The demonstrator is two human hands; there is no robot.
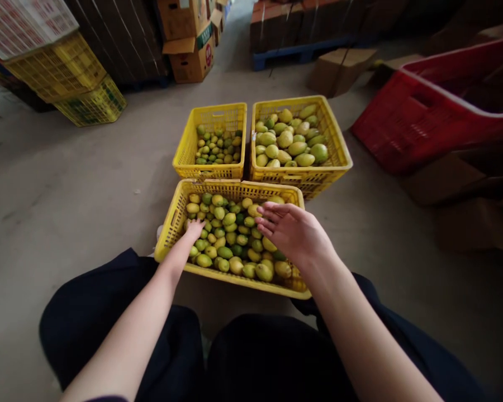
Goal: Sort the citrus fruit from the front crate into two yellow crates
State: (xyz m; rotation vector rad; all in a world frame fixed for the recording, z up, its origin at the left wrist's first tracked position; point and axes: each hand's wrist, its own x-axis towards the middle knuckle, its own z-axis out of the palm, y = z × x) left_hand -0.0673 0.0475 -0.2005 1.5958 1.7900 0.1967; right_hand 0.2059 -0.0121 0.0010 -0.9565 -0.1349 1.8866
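A yellow plastic crate (243,282) full of green and yellow lemons (230,229) stands on the floor between my knees. At its left side my left hand (195,229) rests on the lemons; its fingers are small in view, and whatever they may grip cannot be made out. My right hand (287,229) hovers over the crate's right part, palm turned inward, fingers stretched out, holding nothing. Behind stand two more yellow crates: the left one (184,142) has small green and yellow fruit, the right one (339,139) larger yellow-green fruit.
A big red bin (414,117) stands at the right, with cardboard (444,178) beside it. Stacked yellow crates (62,67) are at the upper left. Cardboard boxes (190,58) and a blue pallet (297,54) lie farther back on the grey floor (88,184).
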